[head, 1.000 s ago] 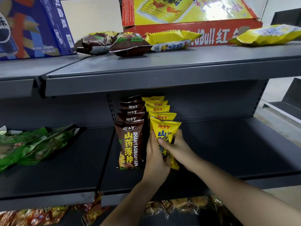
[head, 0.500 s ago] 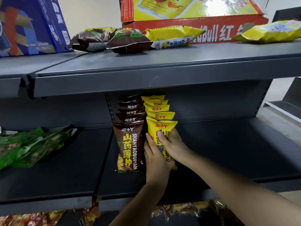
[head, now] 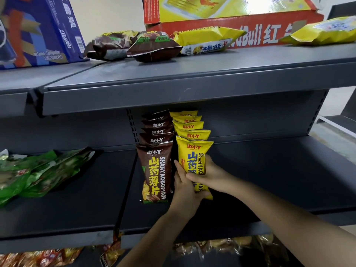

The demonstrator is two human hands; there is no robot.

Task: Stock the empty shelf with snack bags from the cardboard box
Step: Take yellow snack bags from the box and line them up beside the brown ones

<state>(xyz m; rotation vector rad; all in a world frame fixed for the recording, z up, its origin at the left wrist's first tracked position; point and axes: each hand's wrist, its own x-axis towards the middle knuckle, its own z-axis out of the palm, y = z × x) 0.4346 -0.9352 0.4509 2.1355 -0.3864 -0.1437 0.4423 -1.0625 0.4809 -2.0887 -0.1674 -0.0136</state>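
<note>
Grey steel makes up the middle shelf (head: 269,180), and to the right of the front yellow bag (head: 193,157) its deck lies bare out to the front lip and the perforated back upright. Directly left of that bag stands a row of brown bags (head: 156,170), nearly touching it; farther left, past the shelf seam, green bags (head: 34,174) lie in a loose heap. Behind the yellow bag four more yellow bags (head: 189,128) stand in file toward the back panel. Above it, on the upper shelf (head: 192,78), loose brown and yellow bags lie flat before a red cardboard box (head: 240,29). The front yellow bag stands upright, long axis vertical, printed face forward. The left hand (head: 185,186) cups its lower left edge; the right hand (head: 210,174) wraps its right side, thumb across the front.
</note>
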